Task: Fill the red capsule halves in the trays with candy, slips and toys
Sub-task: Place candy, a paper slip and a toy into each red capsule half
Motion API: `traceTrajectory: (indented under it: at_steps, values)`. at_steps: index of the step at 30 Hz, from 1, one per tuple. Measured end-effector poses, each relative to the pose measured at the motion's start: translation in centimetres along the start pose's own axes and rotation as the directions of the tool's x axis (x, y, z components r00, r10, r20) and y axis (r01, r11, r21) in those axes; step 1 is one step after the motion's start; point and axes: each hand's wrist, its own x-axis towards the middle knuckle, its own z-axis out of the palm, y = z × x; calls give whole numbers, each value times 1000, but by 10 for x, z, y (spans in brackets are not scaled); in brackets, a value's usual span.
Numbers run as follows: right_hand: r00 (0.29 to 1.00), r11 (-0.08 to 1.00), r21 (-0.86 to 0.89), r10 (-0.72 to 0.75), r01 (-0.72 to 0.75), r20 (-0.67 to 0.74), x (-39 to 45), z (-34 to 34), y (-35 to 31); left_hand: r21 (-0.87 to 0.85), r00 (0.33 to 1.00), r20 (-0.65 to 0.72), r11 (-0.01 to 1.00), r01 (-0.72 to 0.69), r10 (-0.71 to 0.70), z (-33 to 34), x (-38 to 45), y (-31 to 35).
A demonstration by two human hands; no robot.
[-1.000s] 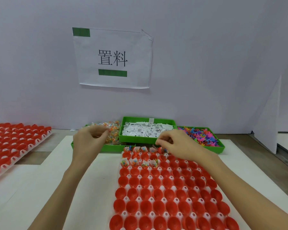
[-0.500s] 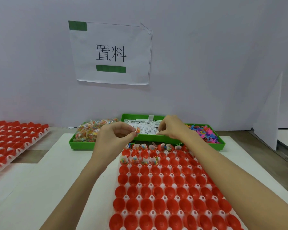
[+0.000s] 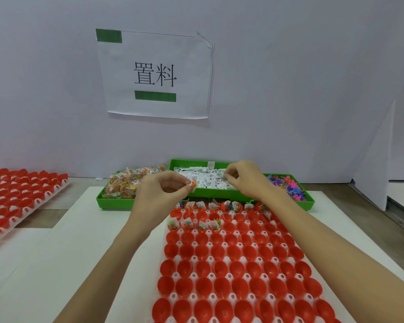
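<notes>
Capsule halves (image 3: 229, 273) are sitting in the nearest tray (image 3: 177, 275), row after row of them bare; only the far row and four cups at the left of the next row are being shown with packets, slips and toys in them. Above those filled cups, a candy packet (image 3: 193, 184) is being pinched between the thumb and fingertips of the left hand (image 3: 160, 194), held in the air just short of the slip bin (image 3: 219, 194). Further back, the right hand (image 3: 244, 180) is being lowered into the slips (image 3: 208, 180) with its fingers curled; a slip appears to be caught at the fingertips, though this cannot be told for certain. Candy (image 3: 126, 184) is piled in the bin to the left, and toys (image 3: 287, 186) in the one to the right. A second tray (image 3: 21, 201) is lying well apart on the left.

Several slips are likely being snagged at once, being thin and overlapping, so a cup could be given two. The packet, being light and slick, could be dropped into an already filled cup, since the next bare cup lies just beside filled ones. Toys are sticking out of some cups and could be knocked loose by a passing wrist.
</notes>
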Motion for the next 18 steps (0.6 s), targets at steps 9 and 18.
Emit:
traceTrajectory:
  at_steps: [9,18]
  values:
    - [986,913,407,87,-22,-142,-64,-29,-14,-197,989,126,976,96,-72,8,-11,20]
    - [985,465,880,174,-94,13,-111,-57,-53,-308,972,224,941,137,-68,27,-27,44]
